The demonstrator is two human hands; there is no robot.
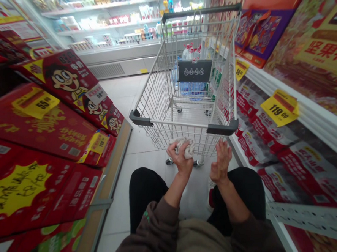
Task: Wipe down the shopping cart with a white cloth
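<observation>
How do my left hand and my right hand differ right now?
Your left hand is curled around a crumpled whitish cloth, while your right hand holds nothing. The left hand is closed, whereas the right is open with its fingers pointing up. Both are bare and raised just behind the shopping cart.

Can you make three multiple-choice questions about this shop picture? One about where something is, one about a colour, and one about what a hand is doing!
1. Where is the wire shopping cart?
A. On a shelf
B. Ahead of the person's knees
C. Inside the fridge

2. What colour is the 119 price tag?
A. Blue
B. Yellow
C. Green

3. What is the left hand doing?
A. Holding a bottle
B. Gripping the cart handle
C. Squeezing a crumpled white cloth

1: B, it stands on the floor ahead.
2: B, the tag looks yellow.
3: C, the fingers wrap the cloth.
</observation>
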